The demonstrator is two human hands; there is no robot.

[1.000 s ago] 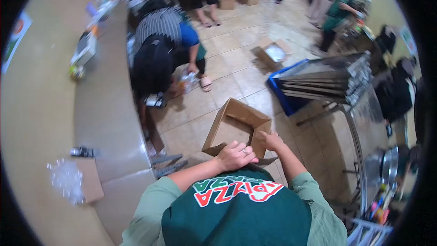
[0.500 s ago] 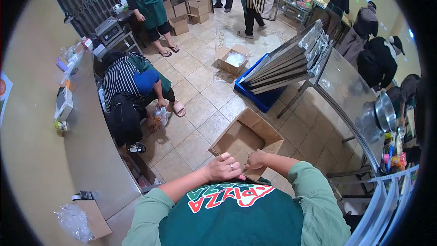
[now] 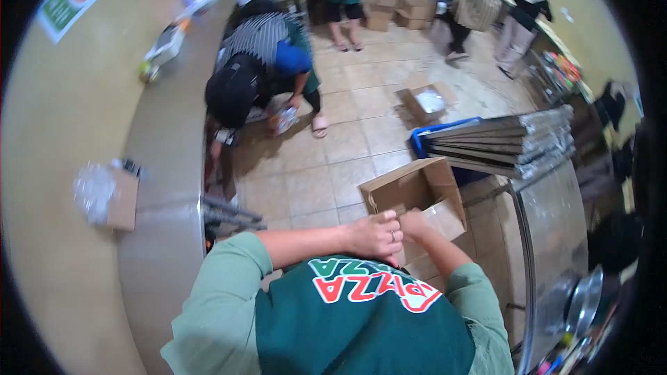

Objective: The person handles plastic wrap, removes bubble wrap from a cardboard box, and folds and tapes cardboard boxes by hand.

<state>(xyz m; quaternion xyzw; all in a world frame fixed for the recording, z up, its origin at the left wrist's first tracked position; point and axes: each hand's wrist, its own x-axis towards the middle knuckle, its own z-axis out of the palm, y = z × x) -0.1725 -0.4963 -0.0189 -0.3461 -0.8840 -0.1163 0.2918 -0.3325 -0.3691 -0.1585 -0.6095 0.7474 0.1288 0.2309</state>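
An open cardboard box (image 3: pixel 410 191) is held in front of my body, tilted, with its opening facing up and away. My left hand (image 3: pixel 374 237), with a ring on one finger, is closed on the box's near edge. Close beside it, my right hand (image 3: pixel 415 225) is closed at the near side of the box, next to a flap with shiny clear tape on it. The fingertips of my right hand are partly hidden.
A steel counter (image 3: pixel 167 132) runs along the left. A crouching person (image 3: pixel 257 48) handles a plastic bag (image 3: pixel 283 119). Trays (image 3: pixel 486 142) lean in a blue bin (image 3: pixel 418 140) at right, beside a steel table (image 3: pixel 556 222). Another box (image 3: pixel 427 101) sits on the floor.
The box has shifted to the right and turned, and its taped flap now shows. Both hands have moved right with it. The view has swung about.
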